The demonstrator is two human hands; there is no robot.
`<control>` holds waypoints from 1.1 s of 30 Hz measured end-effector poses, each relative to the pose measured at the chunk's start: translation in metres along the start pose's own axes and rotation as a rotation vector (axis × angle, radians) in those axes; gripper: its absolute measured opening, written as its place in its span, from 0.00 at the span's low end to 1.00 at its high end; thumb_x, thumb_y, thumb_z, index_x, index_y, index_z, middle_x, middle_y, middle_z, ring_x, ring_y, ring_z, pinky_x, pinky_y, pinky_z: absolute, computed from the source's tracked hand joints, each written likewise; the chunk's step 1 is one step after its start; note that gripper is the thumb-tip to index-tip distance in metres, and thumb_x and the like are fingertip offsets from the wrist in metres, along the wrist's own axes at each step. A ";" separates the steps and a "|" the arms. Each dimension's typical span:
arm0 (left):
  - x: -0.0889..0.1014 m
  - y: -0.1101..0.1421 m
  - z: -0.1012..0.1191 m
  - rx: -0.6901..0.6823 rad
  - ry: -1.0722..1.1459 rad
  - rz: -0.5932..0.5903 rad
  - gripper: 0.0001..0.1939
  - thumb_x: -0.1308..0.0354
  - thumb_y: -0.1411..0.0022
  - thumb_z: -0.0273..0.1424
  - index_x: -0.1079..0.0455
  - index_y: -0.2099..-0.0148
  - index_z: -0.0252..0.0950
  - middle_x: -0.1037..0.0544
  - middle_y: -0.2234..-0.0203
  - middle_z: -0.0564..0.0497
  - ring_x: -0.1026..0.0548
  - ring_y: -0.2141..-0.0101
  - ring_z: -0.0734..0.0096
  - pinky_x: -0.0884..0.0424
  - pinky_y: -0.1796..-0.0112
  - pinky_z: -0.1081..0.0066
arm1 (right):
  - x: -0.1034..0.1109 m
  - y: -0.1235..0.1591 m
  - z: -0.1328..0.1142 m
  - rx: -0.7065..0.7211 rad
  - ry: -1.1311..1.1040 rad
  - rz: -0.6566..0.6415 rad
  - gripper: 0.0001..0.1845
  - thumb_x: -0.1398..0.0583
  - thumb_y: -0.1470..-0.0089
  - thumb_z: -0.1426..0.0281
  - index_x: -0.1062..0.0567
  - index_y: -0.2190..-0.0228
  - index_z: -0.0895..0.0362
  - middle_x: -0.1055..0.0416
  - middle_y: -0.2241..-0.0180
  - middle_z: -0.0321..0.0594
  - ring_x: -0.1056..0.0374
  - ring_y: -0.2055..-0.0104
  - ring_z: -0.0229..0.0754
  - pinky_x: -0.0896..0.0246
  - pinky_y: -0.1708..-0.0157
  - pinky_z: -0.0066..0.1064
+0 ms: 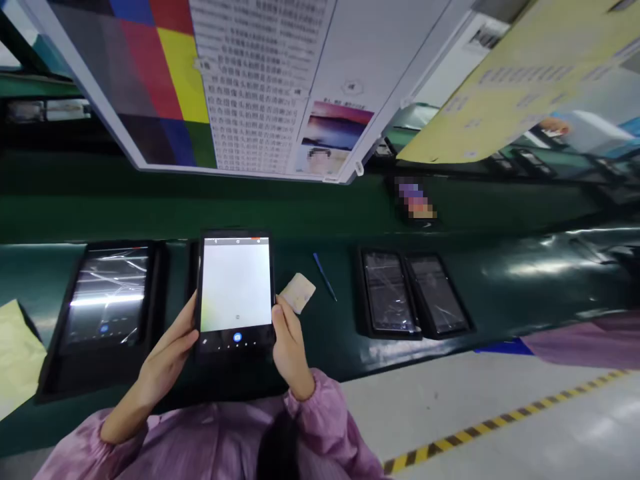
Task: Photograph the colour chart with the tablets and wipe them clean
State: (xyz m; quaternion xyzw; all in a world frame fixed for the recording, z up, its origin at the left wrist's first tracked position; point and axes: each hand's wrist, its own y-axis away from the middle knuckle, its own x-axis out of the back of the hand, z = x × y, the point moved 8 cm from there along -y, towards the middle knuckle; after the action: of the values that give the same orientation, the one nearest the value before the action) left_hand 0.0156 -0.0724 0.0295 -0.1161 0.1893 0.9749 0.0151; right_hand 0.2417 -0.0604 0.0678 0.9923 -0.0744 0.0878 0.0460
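Note:
Both my hands grip a black-framed tablet (236,285) upright in front of me, its screen lit almost plain white. My left hand (167,357) holds its left edge. My right hand (290,347) holds its right edge, with the fingertips against a beige cloth pad (299,292); I cannot tell whether the pad is pinched or lying on the bench. A thin blue stylus (325,277) lies just beyond the pad. Pink sleeves cover both my forearms.
A dark green bench (525,280) holds a tablet (107,293) in a black tray to the left and several more (387,293) to the right. Yellow paper (17,353) lies at far left. A colour chart (150,80) hangs above. Hazard-striped floor tape (495,420) runs lower right.

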 end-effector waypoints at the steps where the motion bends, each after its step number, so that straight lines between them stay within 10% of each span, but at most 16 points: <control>1: 0.000 -0.001 -0.009 0.043 0.025 0.007 0.40 0.42 0.33 0.40 0.50 0.24 0.38 0.46 0.27 0.49 0.50 0.28 0.51 0.50 0.30 0.56 | 0.005 -0.002 0.000 0.054 0.105 -0.046 0.23 0.49 0.27 0.57 0.22 0.47 0.54 0.20 0.53 0.42 0.25 0.51 0.46 0.28 0.52 0.35; 4: 0.005 -0.004 -0.032 0.117 0.056 0.031 0.44 0.38 0.39 0.42 0.47 0.25 0.37 0.43 0.28 0.48 0.47 0.29 0.47 0.49 0.30 0.53 | 0.035 -0.015 0.005 0.156 0.336 -0.013 0.21 0.49 0.28 0.59 0.21 0.49 0.54 0.21 0.59 0.42 0.26 0.60 0.47 0.30 0.54 0.39; 10: 0.021 -0.007 -0.056 0.128 -0.069 0.079 0.42 0.37 0.41 0.41 0.41 0.27 0.35 0.40 0.29 0.47 0.47 0.28 0.46 0.57 0.29 0.51 | 0.081 -0.052 0.030 0.126 0.646 0.120 0.36 0.41 0.38 0.48 0.32 0.40 0.60 0.36 0.40 0.57 0.42 0.39 0.65 0.46 0.39 0.61; 17: 0.020 -0.013 -0.050 0.153 -0.173 0.008 0.41 0.40 0.38 0.41 0.43 0.27 0.35 0.42 0.28 0.46 0.47 0.28 0.48 0.54 0.29 0.53 | 0.061 -0.072 0.044 0.131 0.600 -0.019 0.27 0.34 0.43 0.53 0.28 0.49 0.56 0.30 0.47 0.51 0.32 0.46 0.60 0.35 0.46 0.53; 26: 0.002 -0.009 -0.042 0.132 -0.336 -0.006 0.52 0.36 0.37 0.47 0.62 0.23 0.44 0.59 0.24 0.49 0.65 0.26 0.53 0.63 0.29 0.51 | 0.041 -0.116 0.004 0.404 0.383 0.083 0.20 0.38 0.35 0.59 0.30 0.46 0.52 0.28 0.48 0.45 0.30 0.48 0.52 0.31 0.54 0.43; 33: -0.004 -0.013 -0.038 0.051 -0.442 -0.044 0.54 0.33 0.38 0.43 0.64 0.23 0.42 0.51 0.25 0.42 0.51 0.27 0.50 0.59 0.29 0.47 | 0.017 -0.119 -0.010 0.575 0.358 0.038 0.13 0.40 0.33 0.64 0.27 0.48 0.50 0.27 0.51 0.44 0.30 0.50 0.53 0.32 0.52 0.47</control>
State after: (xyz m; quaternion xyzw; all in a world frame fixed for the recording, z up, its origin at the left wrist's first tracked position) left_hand 0.0292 -0.0747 -0.0085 0.0964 0.2035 0.9710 0.0806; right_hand 0.2752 0.0552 0.0712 0.9319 -0.0558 0.2789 -0.2249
